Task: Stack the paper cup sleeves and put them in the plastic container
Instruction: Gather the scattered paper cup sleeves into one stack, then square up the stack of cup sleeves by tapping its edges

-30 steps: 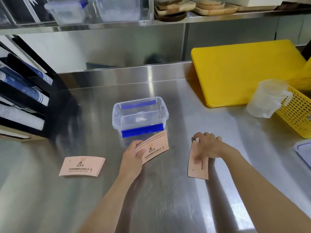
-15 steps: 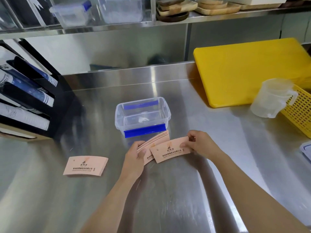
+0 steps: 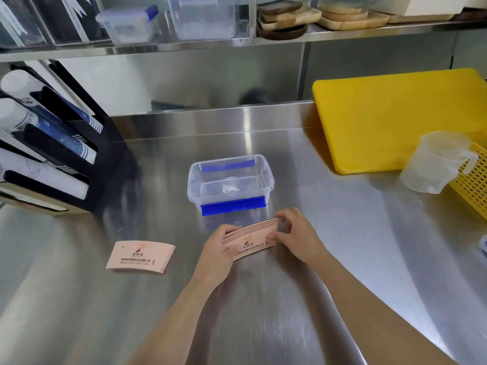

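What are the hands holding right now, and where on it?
Both grip the stack of sleeves: left hand at its left end, right hand at its right end.

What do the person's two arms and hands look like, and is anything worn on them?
The left hand and right hand are bare: no gloves, rings, watch or bracelets show. Both forearms are uncovered to the bottom edge of the picture, so no sleeve is visible. The fingers carry no visible markings.

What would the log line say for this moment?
hands: left hand and right hand hold sleeve stack | loose sleeve on counter | container open, no sleeves inside
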`<state>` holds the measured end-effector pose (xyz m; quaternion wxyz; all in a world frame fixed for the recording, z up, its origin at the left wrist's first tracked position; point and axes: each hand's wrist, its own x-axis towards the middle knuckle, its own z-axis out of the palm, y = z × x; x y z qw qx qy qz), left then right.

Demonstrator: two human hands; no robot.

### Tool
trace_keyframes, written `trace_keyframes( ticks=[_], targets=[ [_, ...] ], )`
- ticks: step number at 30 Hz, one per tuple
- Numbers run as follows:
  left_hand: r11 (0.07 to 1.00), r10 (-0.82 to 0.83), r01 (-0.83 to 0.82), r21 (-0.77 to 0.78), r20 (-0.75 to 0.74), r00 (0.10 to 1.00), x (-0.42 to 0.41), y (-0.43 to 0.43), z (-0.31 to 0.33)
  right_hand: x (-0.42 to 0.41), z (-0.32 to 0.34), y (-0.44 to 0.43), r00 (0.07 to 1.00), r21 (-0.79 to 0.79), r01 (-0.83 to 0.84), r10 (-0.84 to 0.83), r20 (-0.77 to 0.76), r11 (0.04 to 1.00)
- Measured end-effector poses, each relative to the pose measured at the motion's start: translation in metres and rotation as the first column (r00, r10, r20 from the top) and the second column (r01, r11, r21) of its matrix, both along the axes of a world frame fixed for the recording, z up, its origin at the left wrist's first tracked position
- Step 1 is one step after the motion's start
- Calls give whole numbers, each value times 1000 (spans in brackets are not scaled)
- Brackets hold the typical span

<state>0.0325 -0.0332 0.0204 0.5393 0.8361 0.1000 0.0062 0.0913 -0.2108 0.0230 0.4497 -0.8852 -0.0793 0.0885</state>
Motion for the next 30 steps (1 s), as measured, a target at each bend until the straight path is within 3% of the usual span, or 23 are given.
trace_keyframes(
  ticks=[4,9,14,19,24,26,30],
  targets=[
    [999,45,-44,-4,63,997,1,4,-1,-3,-6,0,996,95,-64,70,-58,993],
    [935,256,-255,-245,-29,966,-3,3,-6,-15,-14,14,990,306,25,20,-142,952],
    [853,268,-296,-429,-126,955,-9,-10,-1,-33,-21,39,918,619,311,-59,-392,721],
    [801,406,-443,-403,-179,896,-5,-14,-2,-37,-19,57,886,564,454,-279,-371,690],
    [804,440,-468,-366,-162,883,-3,-12,-7,-37,-16,59,884,567,462,-297,-362,682],
    [784,441,-473,-401,-176,880,-3,-11,-9,-39,-16,56,892,571,442,-269,-364,692],
    [759,450,-493,-427,-203,869,-8,0,-7,-50,-17,52,938,586,221,-6,-345,780]
  ],
)
